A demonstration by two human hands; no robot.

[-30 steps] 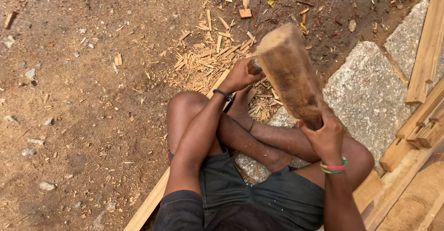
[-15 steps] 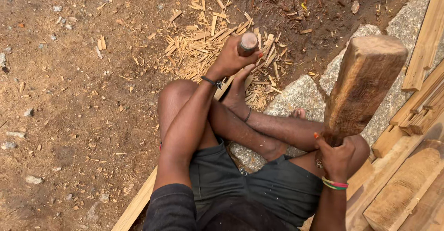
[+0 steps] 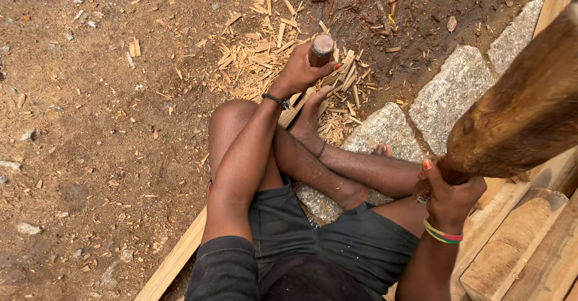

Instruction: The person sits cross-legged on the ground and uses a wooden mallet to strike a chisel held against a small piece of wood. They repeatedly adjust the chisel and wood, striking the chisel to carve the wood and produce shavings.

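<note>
Two hands busy: L hand point(image 3: 301, 69) clenches chisel point(image 3: 321, 49), R hand point(image 3: 450, 195) grips raised wooden mallet point(image 3: 524, 111).

The wooden mallet point(image 3: 522, 111) at the right of the frame runs out past the right edge, so its far end cannot be seen, and its handle is buried in the right hand point(image 3: 448, 195). The chisel point(image 3: 321, 49) near top centre shows only its round butt; the left hand point(image 3: 301, 69) covers the shaft, and the blade is hidden. The long wooden plank point(image 3: 174, 259) passes under the legs and is cut off at the bottom edge.
</note>
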